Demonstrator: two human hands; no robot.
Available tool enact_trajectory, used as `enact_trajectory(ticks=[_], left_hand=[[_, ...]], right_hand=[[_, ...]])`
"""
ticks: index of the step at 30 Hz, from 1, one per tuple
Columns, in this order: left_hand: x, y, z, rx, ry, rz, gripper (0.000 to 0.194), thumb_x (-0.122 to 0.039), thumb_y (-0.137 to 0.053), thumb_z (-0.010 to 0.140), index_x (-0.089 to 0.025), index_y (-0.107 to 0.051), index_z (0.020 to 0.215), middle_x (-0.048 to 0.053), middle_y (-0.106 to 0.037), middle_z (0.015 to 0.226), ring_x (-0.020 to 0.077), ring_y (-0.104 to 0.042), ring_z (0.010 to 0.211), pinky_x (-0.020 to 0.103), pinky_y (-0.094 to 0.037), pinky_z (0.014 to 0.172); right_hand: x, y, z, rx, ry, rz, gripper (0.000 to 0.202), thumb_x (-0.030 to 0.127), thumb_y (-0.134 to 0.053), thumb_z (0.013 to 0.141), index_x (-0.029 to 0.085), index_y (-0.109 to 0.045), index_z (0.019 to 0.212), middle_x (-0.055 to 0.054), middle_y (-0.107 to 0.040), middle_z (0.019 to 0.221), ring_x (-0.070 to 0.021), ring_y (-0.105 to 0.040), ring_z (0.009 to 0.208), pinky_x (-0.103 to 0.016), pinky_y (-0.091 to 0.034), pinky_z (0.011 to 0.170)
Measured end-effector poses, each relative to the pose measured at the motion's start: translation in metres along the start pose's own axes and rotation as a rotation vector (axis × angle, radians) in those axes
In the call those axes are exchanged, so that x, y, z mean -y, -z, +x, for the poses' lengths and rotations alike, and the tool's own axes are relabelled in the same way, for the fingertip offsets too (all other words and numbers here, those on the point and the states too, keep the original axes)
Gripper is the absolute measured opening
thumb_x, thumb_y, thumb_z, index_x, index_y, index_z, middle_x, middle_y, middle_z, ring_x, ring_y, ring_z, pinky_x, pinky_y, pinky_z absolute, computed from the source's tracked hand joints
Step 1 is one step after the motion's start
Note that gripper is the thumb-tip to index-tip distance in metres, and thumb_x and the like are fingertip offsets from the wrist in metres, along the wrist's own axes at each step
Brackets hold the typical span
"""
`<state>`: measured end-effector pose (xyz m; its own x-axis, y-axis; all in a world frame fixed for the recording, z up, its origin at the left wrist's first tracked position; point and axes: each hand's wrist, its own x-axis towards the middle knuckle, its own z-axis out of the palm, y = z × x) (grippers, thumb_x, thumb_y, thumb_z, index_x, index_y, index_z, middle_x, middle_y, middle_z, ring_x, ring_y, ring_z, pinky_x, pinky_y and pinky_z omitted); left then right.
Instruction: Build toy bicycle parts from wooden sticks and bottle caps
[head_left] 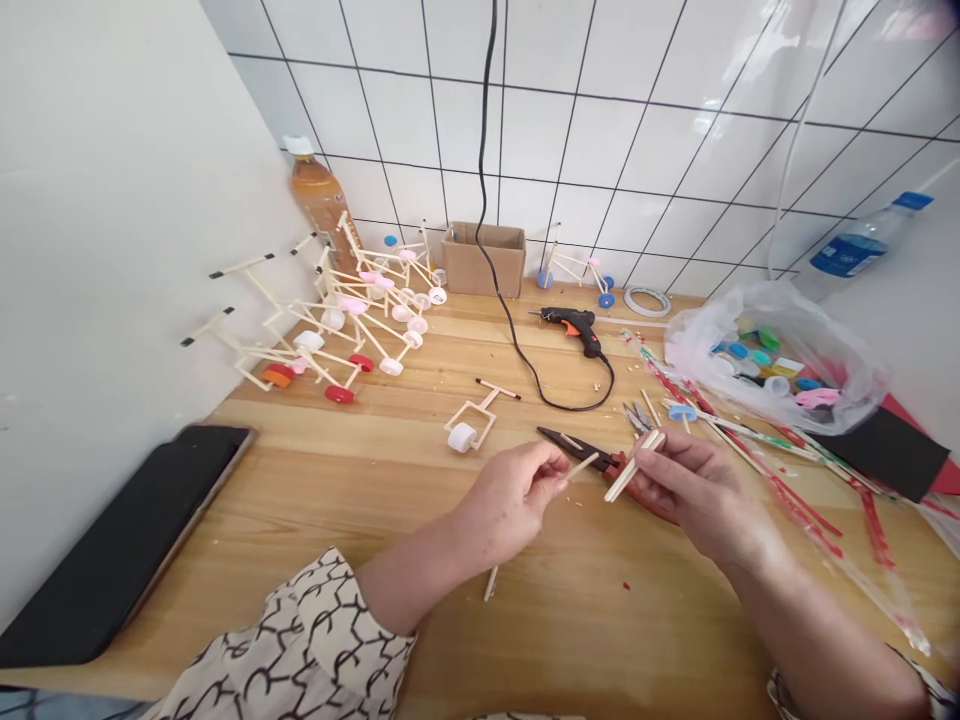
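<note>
Nearest to us, our left hand (517, 500) pinches one short wooden stick (583, 466) between thumb and fingertips, its free end pointing right. Our right hand (694, 490) closes its fingers around a small bundle of sticks (634, 465), held slanted just beside the single stick, the tips near but apart. Under the right hand lie pliers (574, 447) with red handles, flat on the wooden table (375, 480). Another stick (490, 583) lies loose on the table below our left wrist. A dark phone (127, 540) rests at the left edge. Further out sits a small stick frame with a white cap wheel (469, 425), then a black glue gun (571, 325) with its cord. To the right a plastic bag of caps (772, 365) lies open. By the tiled wall stand finished stick models (337, 320) and a cardboard box (484, 258).
</note>
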<state>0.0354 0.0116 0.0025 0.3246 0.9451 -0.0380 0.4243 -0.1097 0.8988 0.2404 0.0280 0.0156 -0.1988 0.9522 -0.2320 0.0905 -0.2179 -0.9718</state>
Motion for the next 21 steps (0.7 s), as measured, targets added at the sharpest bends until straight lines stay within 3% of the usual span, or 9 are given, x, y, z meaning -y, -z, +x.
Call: enact_trajectory(ticks=[3,6,14,21], left_hand=[[-0.001,-0.003,0.001,0.062,0.113,-0.262,0.005,-0.016,-0.052,0.079,-0.015,-0.057,0.076,-0.002,-0.057,0.066,0.0107,-0.05,0.06,0.022,-0.039,0.057],[0.0,-0.007,0.001,0.067,0.162,-0.306,0.006,-0.015,-0.054,0.076,-0.015,-0.057,0.071,-0.003,-0.056,0.063,0.0097,-0.047,0.057,0.021,-0.038,0.055],[0.011,-0.013,0.001,0.026,0.021,-0.078,0.01,-0.011,-0.055,0.075,-0.015,-0.063,0.069,0.0,-0.063,0.067,0.013,-0.055,0.064,0.022,-0.041,0.061],[0.01,-0.01,0.001,0.063,-0.049,0.052,0.015,-0.012,-0.053,0.078,-0.016,-0.066,0.073,0.002,-0.067,0.07,0.0149,-0.059,0.064,0.023,-0.043,0.06]], right_hand=[[-0.003,-0.013,-0.001,0.077,0.036,-0.158,0.028,0.043,-0.063,0.078,0.017,-0.058,0.07,0.0,-0.057,0.059,-0.0095,-0.047,0.051,-0.022,-0.037,0.049],[-0.006,-0.025,-0.002,0.128,0.105,-0.313,0.03,0.044,-0.058,0.08,0.017,-0.056,0.066,0.001,-0.054,0.057,-0.0104,-0.046,0.052,-0.024,-0.038,0.051],[-0.019,-0.032,-0.006,0.082,0.263,-0.613,0.02,0.032,-0.051,0.084,0.018,-0.055,0.07,0.001,-0.054,0.059,-0.0123,-0.046,0.054,-0.024,-0.035,0.05],[-0.018,-0.037,-0.009,0.069,0.357,-0.759,0.02,0.029,-0.05,0.085,0.02,-0.053,0.067,0.001,-0.055,0.056,-0.0119,-0.048,0.05,-0.023,-0.037,0.048]])
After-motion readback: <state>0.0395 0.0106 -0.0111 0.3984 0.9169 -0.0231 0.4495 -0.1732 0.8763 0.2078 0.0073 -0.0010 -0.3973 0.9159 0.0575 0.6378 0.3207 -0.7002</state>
